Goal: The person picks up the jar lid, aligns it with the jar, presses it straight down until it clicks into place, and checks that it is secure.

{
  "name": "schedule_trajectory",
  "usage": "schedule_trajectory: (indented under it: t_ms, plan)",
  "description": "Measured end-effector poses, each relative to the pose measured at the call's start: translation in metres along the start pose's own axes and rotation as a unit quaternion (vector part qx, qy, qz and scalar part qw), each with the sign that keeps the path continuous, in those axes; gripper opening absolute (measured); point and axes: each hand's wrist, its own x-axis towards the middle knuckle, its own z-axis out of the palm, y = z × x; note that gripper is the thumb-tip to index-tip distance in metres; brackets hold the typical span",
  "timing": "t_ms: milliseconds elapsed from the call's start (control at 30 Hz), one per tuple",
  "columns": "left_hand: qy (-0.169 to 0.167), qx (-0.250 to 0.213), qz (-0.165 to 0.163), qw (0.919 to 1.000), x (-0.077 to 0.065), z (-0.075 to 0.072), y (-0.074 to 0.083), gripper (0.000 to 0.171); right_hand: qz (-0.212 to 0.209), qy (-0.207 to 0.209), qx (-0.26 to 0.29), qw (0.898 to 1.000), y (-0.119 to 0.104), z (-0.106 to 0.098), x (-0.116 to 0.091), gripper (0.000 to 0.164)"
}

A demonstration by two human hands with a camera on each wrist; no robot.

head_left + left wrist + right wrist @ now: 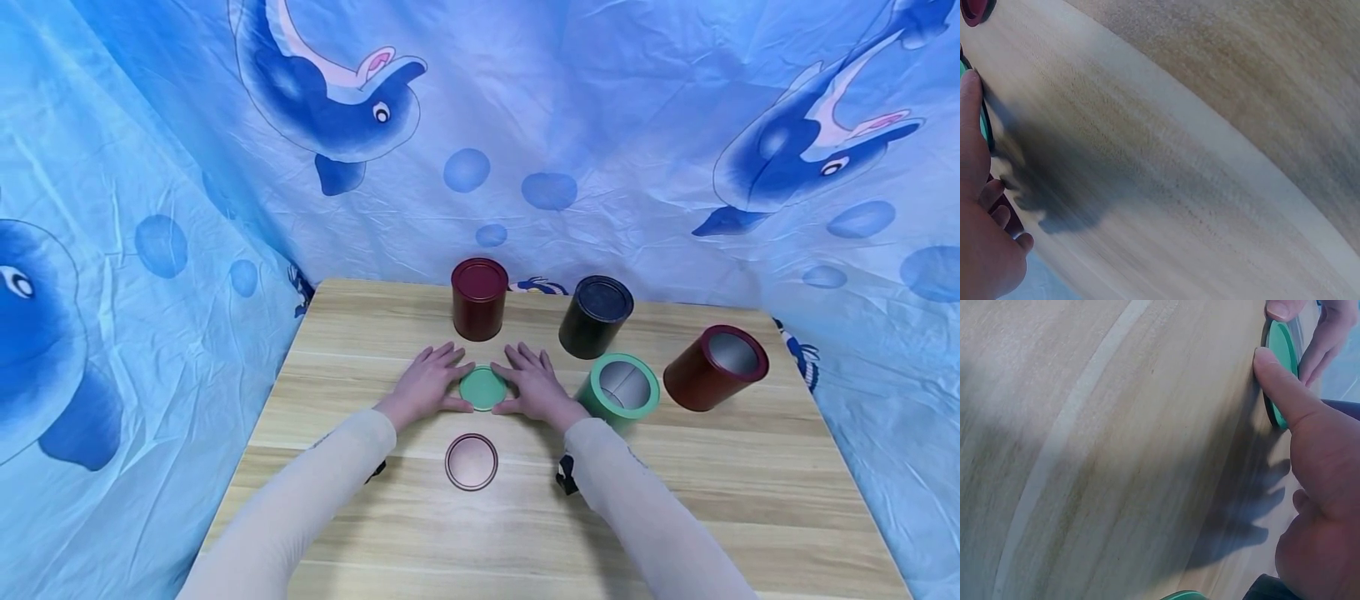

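A round green lid point(483, 388) lies flat at the middle of the table, between both hands. From its left side my left hand point(423, 387) holds the edge, thumb on the near part and index finger on the far part, other fingers spread. My right hand point(536, 390) holds the opposite edge in the same way. In the right wrist view, the right thumb lies along the green lid's rim point(1282, 347). Only a sliver of the lid shows beside the left thumb in the left wrist view. Nearer to me is a pinkish-red round lid point(471, 462).
Behind the hands stand a dark red can point(478, 317) and a black can point(587, 332), both with tops covered. An open green can point(596, 400) is close by my right forearm. Farther right is an open red-brown can point(692, 379). Blue dolphin-print curtains point(637, 150) surround the wooden table.
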Motion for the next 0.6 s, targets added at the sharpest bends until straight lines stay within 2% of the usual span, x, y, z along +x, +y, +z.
schedule_trajectory:
  t_ms: [600]
  plan:
    - [0.021, -0.016, 0.0, 0.9997, 0.0, 0.005, -0.0024, 0.086, 0.005, -0.001, 0.039, 0.999, 0.0024, 0.0017, 0.0011, 0.086]
